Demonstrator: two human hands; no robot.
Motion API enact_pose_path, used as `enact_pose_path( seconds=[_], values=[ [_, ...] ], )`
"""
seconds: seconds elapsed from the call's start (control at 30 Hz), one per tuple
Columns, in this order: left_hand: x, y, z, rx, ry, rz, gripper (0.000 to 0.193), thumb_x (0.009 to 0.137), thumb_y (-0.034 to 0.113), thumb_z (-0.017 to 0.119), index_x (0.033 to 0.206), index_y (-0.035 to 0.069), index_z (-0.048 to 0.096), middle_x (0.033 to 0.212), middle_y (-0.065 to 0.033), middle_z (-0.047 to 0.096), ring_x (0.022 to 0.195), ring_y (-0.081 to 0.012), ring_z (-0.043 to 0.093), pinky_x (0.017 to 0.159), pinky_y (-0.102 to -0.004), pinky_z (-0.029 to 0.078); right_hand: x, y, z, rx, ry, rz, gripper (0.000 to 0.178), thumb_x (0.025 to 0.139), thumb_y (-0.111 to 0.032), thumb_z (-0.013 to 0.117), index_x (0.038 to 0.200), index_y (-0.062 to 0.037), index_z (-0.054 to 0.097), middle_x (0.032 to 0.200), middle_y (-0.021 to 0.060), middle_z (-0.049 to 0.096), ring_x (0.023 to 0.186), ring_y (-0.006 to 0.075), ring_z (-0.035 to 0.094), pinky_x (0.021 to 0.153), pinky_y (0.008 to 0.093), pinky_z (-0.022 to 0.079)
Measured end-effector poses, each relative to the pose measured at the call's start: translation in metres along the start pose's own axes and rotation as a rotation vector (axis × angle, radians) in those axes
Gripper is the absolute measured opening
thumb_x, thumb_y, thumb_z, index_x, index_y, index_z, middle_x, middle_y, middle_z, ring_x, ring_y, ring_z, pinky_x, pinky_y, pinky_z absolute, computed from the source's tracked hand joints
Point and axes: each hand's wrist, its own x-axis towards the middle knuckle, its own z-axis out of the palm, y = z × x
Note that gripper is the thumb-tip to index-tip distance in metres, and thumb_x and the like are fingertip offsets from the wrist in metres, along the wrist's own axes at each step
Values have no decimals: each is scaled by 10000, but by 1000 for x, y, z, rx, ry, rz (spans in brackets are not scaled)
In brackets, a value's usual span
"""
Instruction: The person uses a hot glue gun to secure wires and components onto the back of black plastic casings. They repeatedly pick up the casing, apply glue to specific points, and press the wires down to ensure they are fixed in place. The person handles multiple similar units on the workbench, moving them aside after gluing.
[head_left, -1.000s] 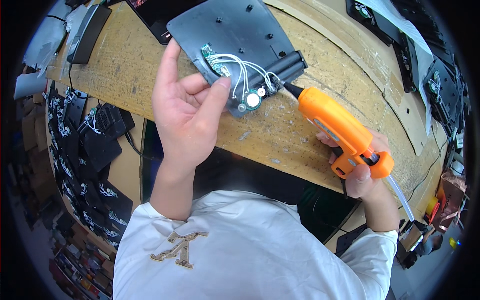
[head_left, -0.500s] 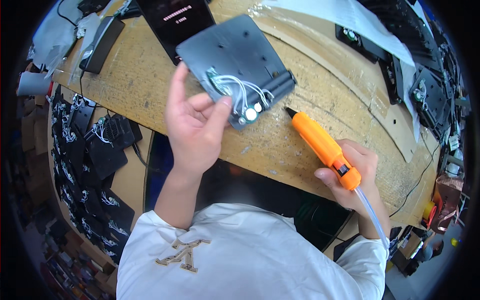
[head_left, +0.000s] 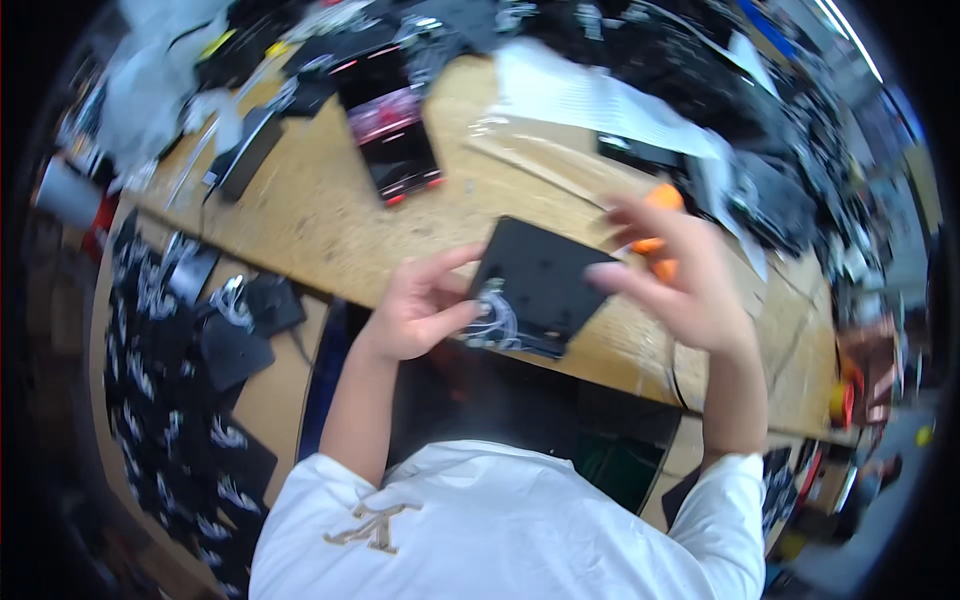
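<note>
My left hand (head_left: 422,310) pinches the left edge of a black plastic panel (head_left: 545,275), held over the table's near edge. Thin white wires (head_left: 492,322) and small parts sit at the panel's lower left corner, close to my left thumb. My right hand (head_left: 680,270) is blurred, its fingers spread, the thumb at or just over the panel's right edge. Behind those fingers shows an orange pen-shaped tool (head_left: 663,198), partly hidden and apart from my grip as far as I can see.
A phone with a lit screen (head_left: 390,125) lies on the wooden table (head_left: 290,220). White foam sheeting (head_left: 610,95) and many black parts cover the far side. At left, a cardboard surface (head_left: 285,385) bears wired black panels (head_left: 235,350). An oblong black device (head_left: 245,155) lies far left.
The panel has come down and nearer, now tilted differently in my left hand. My right hand has left the orange tool and moved up to the panel's right side. The view has shifted.
</note>
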Motion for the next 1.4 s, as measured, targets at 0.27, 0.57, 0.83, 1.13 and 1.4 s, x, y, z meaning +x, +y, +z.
enact_pose_path(
  seconds=[0.27,0.57,0.83,1.13,1.4],
  values=[
    [12,-3,-18,-431,-4,125,758,863,323,518,1428,-41,166,1371,-321,357,1288,-402,364,1103,-470,257,-94,47,-73,-321,422,143,256,751,-283,691,767,-29,658,668,178,621,608,323,616,577,390,487],
    [22,-12,-12,-98,257,-97,492,989,343,359,1325,-16,382,1228,-223,497,1133,-275,487,1005,-366,364,-642,9,-80,-252,2271,1099,180,814,-81,676,957,14,622,909,90,634,704,210,628,611,344,580],
    [18,-1,-19,-59,336,-35,462,953,308,454,1290,-5,412,1127,-179,527,1002,-227,519,910,-328,428,-725,31,9,-179,2356,1661,651,731,-130,740,1240,97,402,1233,250,463,974,386,592,696,480,582],
    [16,-3,3,-18,148,81,307,888,113,554,1162,-13,495,977,-129,605,819,-162,569,713,-248,426,-317,120,-72,-1072,1149,770,212,713,-153,703,886,-37,663,1069,190,614,982,361,585,909,414,442],
    [7,-2,12,65,222,92,260,871,73,554,1106,-35,525,973,-114,603,845,-152,570,753,-256,440,-20,175,-131,-1213,257,386,768,609,-409,801,1267,-143,509,1384,182,416,1320,365,340,993,518,371]
  ],
)
